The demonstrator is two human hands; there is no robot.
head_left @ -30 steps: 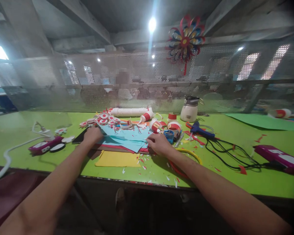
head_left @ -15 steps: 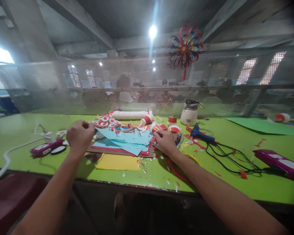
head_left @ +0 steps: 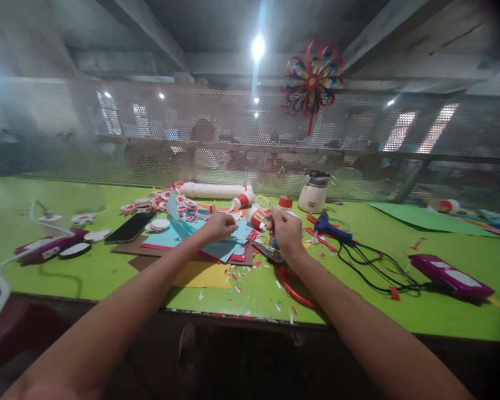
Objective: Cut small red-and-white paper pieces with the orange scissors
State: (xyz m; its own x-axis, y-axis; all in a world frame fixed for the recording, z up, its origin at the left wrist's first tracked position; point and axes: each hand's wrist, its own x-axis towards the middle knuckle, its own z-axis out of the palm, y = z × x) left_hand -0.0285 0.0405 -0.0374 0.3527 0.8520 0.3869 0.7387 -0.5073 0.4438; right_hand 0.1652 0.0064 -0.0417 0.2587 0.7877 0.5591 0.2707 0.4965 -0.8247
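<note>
Head view: left hand [head_left: 220, 226] over loose light-blue paper sheets [head_left: 224, 250] on the green tabletop [head_left: 450, 316], right hand [head_left: 286, 229] apart, to the sheets' right; grips unclear. Red-and-white paper scraps [head_left: 238, 289] before the sheets suggest cutting done; sheet-handling looks unfinished.

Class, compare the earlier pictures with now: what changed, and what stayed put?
The left hand has moved right, from the left edge of the blue paper to over it; the right hand has shifted up and right. The paper's left corner now curls up. Whether either hand grips anything is unclear. The glue gun and flask stayed put.
</note>
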